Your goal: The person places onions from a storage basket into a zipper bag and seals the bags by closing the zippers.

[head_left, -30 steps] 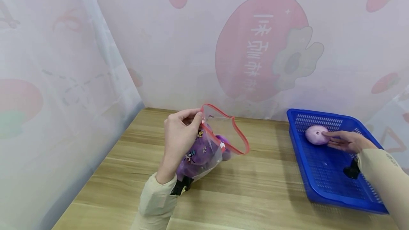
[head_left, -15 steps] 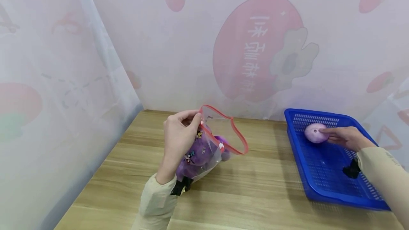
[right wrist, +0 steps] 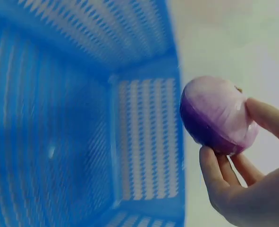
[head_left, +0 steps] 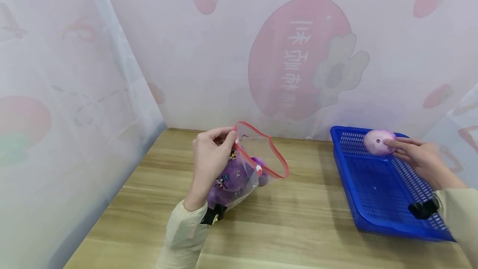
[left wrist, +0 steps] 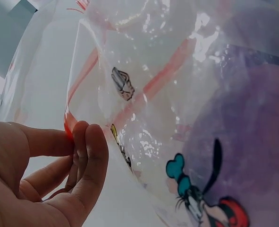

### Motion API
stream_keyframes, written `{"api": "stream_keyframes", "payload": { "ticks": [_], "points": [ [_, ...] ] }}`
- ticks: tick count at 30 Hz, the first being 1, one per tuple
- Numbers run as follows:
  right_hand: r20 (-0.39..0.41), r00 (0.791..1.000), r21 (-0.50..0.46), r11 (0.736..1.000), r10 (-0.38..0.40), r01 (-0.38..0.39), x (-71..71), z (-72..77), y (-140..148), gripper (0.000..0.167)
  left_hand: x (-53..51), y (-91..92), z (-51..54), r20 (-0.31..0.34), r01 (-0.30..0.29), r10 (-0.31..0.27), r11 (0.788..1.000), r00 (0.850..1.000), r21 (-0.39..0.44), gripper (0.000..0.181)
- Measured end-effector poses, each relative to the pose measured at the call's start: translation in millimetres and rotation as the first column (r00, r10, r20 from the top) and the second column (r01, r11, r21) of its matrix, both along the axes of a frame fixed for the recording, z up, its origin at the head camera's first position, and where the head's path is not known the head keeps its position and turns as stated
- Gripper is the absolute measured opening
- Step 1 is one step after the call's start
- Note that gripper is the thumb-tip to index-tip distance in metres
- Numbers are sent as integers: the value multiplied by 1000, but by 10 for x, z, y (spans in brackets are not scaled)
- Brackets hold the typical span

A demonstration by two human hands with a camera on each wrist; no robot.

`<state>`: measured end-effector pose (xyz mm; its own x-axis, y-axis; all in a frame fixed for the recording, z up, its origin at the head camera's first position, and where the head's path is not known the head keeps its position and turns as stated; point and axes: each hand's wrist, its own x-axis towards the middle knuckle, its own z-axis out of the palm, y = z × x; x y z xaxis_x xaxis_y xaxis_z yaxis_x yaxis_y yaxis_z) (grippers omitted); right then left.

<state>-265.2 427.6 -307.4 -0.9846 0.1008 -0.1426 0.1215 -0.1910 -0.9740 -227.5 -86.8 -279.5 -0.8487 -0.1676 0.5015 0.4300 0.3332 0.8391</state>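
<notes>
My left hand (head_left: 213, 152) pinches the red-edged rim of a clear zip bag (head_left: 274, 157) between thumb and fingers. Cartoon figures are printed on the bag, its mouth gapes to the right, and several purple round things (head_left: 233, 175) show through the plastic. In the left wrist view, the fingertips (left wrist: 97, 142) close on the red strip. My right hand (head_left: 420, 157) grips a purple onion (head_left: 379, 142) over the far part of the blue basket (head_left: 352, 194). Seen from the right wrist, the onion (right wrist: 215, 113) is pale on one side and dark purple on the other, with the thumb near its brown tip.
The basket has slotted walls and stands at the right of the wooden table (head_left: 295, 223). A printed cloth (head_left: 216, 65) hangs behind the table, and another cloth hangs at the left.
My right hand has lifted the onion up from the basket floor, to about the height of the far rim. The left hand and the bag stay nearly where they were.
</notes>
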Motion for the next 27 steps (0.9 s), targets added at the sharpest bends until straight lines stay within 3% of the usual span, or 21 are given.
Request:
{"api": "stream_keyframes", "payload": {
  "ticks": [5,10,16,20,22,27],
  "points": [
    [-78,993,-126,989,-86,76,154,132,-220,20,-29,0,6,-2,16,-16,1000,1000,19,13],
    [-167,972,-252,960,-165,119,327,151,-401,21,-47,-8,-6,-15,7,-6,1000,1000,12,13],
    [-277,913,-336,920,-300,200,575,150,-749,25,-43,-13,-11,-9,21,-21,1000,1000,11,12],
    [-317,884,-401,893,-343,203,720,198,-1038,32,-48,-27,-1,-25,30,-30,1000,999,5,11],
    [-341,878,-412,893,-337,183,780,224,-1167,35,-50,-35,7,-37,27,-27,1000,999,-5,11],
    [-397,874,-345,928,-281,142,851,253,-1418,39,-55,-34,45,-62,11,-14,999,998,-42,11]
  ]
}}
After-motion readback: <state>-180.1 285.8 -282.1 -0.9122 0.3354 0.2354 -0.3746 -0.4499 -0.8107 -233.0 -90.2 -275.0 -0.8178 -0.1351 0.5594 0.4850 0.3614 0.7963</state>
